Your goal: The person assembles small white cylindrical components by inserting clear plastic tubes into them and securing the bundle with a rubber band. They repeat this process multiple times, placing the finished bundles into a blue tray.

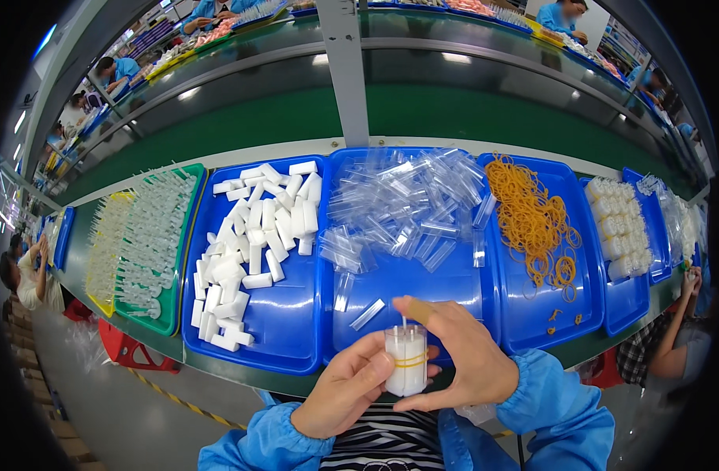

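Observation:
Close to my body, a bundle (406, 378) of white blocks in clear sleeves stands upright, with a yellowish rubber band (410, 361) around it. My left hand (347, 388) is closed on its left side, fingers partly hidden behind it. My right hand (469, 357) spans the bundle from the right, thumb by its lower end and a tan-covered fingertip above its top. A thin white stick (404, 321) rises from the top to that fingertip. Just beyond, loose clear plastic sleeves (406, 196) fill the back of a blue tray (446, 286).
To the left are white blocks (257, 224) in a blue tray (289, 322) and thin white stemmed pieces (155, 235) in a green tray (193, 192). Rubber bands (532, 212) and banded white bundles (618, 224) lie rightward. A metal post (345, 78) stands behind; people work nearby.

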`<state>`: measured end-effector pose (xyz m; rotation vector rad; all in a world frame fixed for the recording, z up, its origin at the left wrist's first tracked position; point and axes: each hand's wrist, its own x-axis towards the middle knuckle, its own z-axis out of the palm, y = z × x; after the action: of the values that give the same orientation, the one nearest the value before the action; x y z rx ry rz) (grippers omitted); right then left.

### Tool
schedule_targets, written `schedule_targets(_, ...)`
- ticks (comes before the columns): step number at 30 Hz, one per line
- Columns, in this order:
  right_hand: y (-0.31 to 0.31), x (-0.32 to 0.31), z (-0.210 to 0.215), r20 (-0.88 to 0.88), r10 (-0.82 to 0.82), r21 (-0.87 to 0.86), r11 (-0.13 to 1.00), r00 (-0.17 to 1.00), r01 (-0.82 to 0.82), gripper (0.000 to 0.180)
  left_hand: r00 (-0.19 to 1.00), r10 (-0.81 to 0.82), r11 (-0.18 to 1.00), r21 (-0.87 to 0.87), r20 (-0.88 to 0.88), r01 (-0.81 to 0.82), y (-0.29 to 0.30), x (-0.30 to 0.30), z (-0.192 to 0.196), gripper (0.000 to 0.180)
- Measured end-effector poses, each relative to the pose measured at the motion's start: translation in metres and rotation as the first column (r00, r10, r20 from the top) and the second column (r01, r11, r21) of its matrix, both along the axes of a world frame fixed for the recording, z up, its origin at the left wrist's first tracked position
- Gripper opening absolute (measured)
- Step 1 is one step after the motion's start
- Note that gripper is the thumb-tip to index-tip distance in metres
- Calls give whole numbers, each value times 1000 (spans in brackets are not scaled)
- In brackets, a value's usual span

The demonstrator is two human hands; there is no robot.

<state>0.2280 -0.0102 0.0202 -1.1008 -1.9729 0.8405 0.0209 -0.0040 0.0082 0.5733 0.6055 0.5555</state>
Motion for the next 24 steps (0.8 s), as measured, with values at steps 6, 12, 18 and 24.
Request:
schedule_targets(6, -1, 5, 3, 62, 81, 40, 996, 995, -84, 78, 987, 161, 978, 138, -23, -156, -9, -5, -16, 67)
schedule_targets(12, -3, 12, 9, -76, 146, -204, 966, 986, -158, 75, 929, 328, 549, 835, -174, -37, -12, -18, -18, 86)
schedule_targets(18, 0, 10, 3, -69, 169, -247, 952, 983, -181, 76, 884, 393, 438, 897, -255, 64, -12, -26, -27, 75)
schedule_targets(24, -1, 8, -3, -160, 122, -287, 944, 980, -164, 85, 934, 350, 627, 759, -74, -175, -10, -13, -24, 81)
